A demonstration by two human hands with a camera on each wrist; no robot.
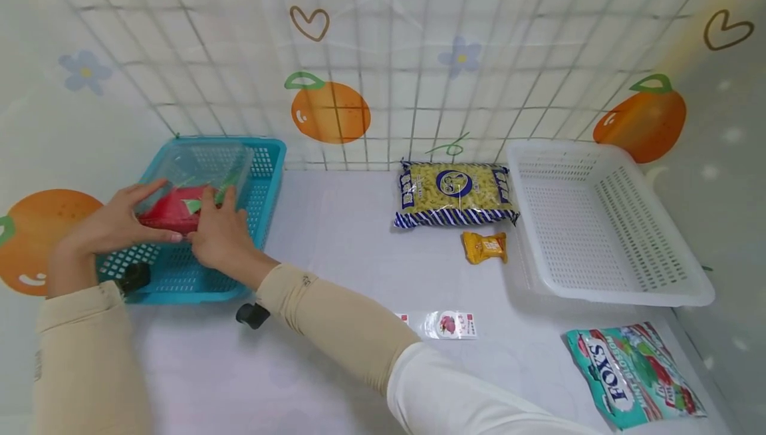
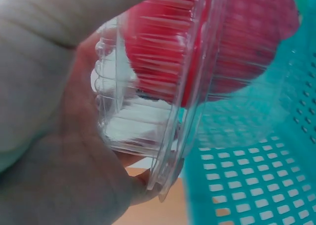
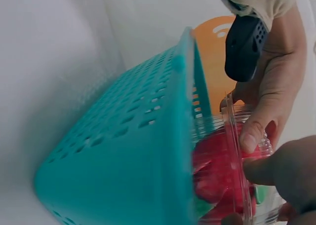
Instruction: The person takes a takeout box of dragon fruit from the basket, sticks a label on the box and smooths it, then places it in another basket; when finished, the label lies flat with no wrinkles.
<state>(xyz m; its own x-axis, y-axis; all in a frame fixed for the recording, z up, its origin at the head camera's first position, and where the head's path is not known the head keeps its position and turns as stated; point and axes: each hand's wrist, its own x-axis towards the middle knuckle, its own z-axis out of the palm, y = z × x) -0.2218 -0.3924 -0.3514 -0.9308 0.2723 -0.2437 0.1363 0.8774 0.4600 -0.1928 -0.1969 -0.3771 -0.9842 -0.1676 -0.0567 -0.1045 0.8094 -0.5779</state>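
Both hands hold a clear plastic clamshell box over the teal perforated basket on the left. Inside the box is a bright red item with green parts; its exact kind is unclear through the ridged plastic. My left hand grips the box from the left, its thumb along the near edge. My right hand holds the right side, fingers over the top and thumb near the rim. In the right wrist view, both thumbs meet close to the seam of the box. The left wrist view shows two rims lying nearly together.
A white perforated basket stands at the right. Beside it lie a bag of pasta and a small orange-yellow wrapped sweet. Nearer are a label strip and a teal FOX'S candy bag. A wire grid rises behind.
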